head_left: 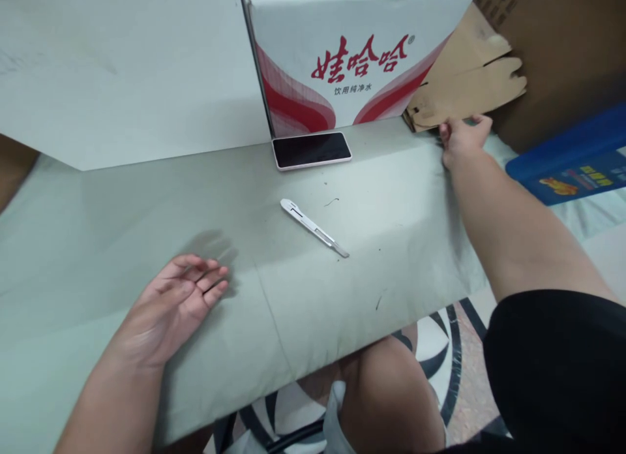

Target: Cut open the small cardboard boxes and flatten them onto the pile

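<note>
My left hand is held over the pale green cloth at the left, palm partly up, fingers loosely curled and apart, with nothing in it. At the far right, my right hand reaches to the near edge of some flat brown cardboard pieces; its fingers are closed at that edge. Between the hands, a white craft knife lies on the cloth, its metal blade pointing to the lower right. A phone with a dark screen rests farther back.
A white and red carton stands behind the phone. To its left is a large white panel. A blue box and a big brown carton are at the right. The cloth's front edge runs above my knees.
</note>
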